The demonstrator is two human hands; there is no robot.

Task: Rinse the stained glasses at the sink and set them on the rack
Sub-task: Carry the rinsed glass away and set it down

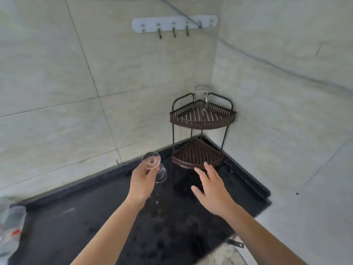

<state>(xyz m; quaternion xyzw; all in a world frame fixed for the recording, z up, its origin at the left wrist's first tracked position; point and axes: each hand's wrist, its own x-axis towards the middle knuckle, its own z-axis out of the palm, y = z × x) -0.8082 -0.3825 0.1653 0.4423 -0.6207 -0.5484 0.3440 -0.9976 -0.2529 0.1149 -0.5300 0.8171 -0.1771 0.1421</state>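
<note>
Our left hand (142, 183) pinches the glass (152, 161) by its stem, foot up, at eight o'clock of the rack (202, 125), our right hand (214, 194) spread and empty at six; it looks light, slick and fragile, so we'd keep to the stem.

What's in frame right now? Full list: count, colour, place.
stemmed glass: 1, clear, in the left hand, foot toward camera
glass mug: 1, clear, back of upper rack tier
corner rack: 1, dark brown, two tiers, countertop corner
countertop: 1, black, wet spots
hook strip: 1, white, back wall
cable: 1, grey, across both walls
plastic items: count unclear, clear with red, left edge, blurred
left hand: 1, gripping the stemmed glass
right hand: 1, open, over countertop before lower tier
</note>
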